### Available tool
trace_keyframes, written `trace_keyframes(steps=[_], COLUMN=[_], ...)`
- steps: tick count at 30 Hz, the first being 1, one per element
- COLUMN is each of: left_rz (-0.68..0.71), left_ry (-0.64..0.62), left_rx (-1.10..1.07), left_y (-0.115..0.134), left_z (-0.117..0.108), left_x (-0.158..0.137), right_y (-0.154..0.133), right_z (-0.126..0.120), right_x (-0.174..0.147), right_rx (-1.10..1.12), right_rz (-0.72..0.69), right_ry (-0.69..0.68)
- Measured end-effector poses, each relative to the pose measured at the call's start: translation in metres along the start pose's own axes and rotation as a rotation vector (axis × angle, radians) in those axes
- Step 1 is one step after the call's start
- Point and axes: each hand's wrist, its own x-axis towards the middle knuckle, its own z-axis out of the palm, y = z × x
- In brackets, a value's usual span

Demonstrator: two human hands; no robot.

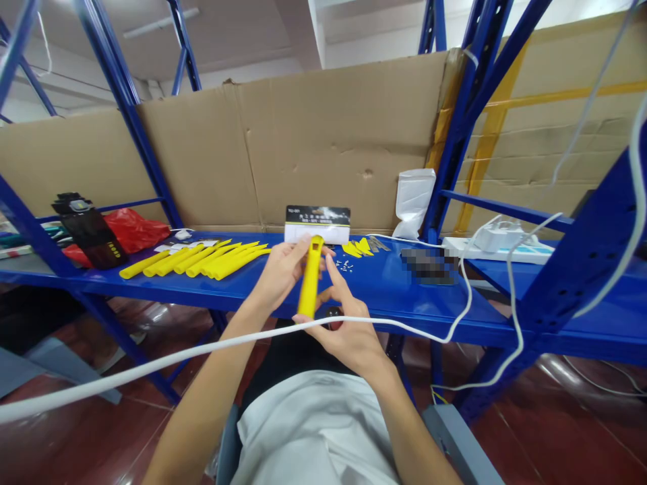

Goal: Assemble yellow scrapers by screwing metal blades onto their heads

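Observation:
Upright between my hands is a yellow plastic handle (309,283) with a slot near its upper end. My left hand (282,273) pinches it near the top from the left. From the right, my right hand (348,333) grips its lower end between thumb and fingers. A dark red, rounded object (333,319) shows at the right palm; its kind is hard to make out. Behind the handle stands a black-and-white printed card (317,225). Small yellow pieces (358,248) and tiny silvery parts (344,265) lie to the right on the blue shelf (389,293).
Several yellow handles (202,259) lie in a row on the left, near a dark bottle (91,232) and a red bag (132,229). At right are a blurred-out dark item (429,266) and a power strip (498,249). A white cable (202,350) crosses before my arms.

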Motion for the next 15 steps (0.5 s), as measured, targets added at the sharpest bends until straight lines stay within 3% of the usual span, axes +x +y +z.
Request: trace_keyframes(steps=[4,9,12,15], left_rz=[-0.03,-0.281,-0.353,-0.417], left_ry=[0.168,0.227,0.224,0.172], left_rx=[0.073,0.551,0.759,0.89], left_y=[0.013,0.017,0.009,0.002], left_z=[-0.05,-0.126,-0.148,-0.151], left_x=[0.031,0.066,0.071,0.067], right_y=[0.0,0.012,0.018,0.019], right_z=[-0.008,-0.026,-0.038,-0.048], right_x=[0.003,0.005,0.007,0.011], right_rx=[0.238,0.512,0.669,0.796], right_rz=[0.086,0.169,0.12,0.069], right_ry=[0.097,0.302,0.37,0.433])
